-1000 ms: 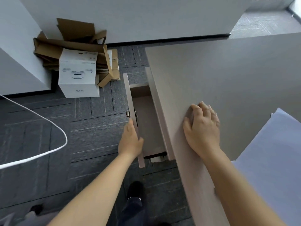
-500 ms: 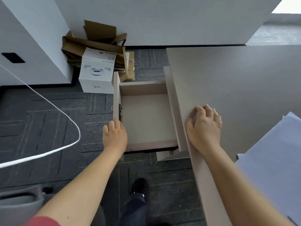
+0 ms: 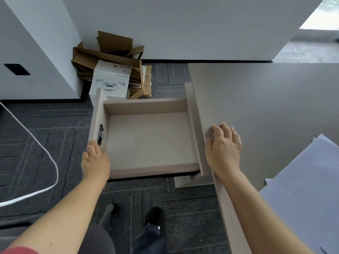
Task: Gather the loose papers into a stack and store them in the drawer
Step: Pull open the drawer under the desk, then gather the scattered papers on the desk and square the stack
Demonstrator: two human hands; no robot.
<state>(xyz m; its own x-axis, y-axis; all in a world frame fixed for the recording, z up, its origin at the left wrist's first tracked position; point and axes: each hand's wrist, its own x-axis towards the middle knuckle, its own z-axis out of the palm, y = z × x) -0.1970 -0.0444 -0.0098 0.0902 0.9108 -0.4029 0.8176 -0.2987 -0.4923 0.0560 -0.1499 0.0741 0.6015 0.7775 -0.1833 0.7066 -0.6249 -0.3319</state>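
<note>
Dark grey carpet-tile floor (image 3: 55, 143), pale wood-laminate bench (image 3: 266, 107) at right. Light wooden drawer (image 3: 146, 107) pulled out wide, nothing inside. Left hand (image 3: 95, 160) on the drawer's front panel by its near corner, fingers hidden, grip unclear. Right hand (image 3: 223, 149) flat, fingers relaxed, on bench edge. Loose white paper sheets (image 3: 302, 189) lie on bench, right of right hand, untouched.

Place: I am standing in an office.
Evidence: grey carpet tiles (image 3: 55, 143), laminate desk (image 3: 266, 99), flattened cartons (image 3: 110, 52) lying by the wall.
</note>
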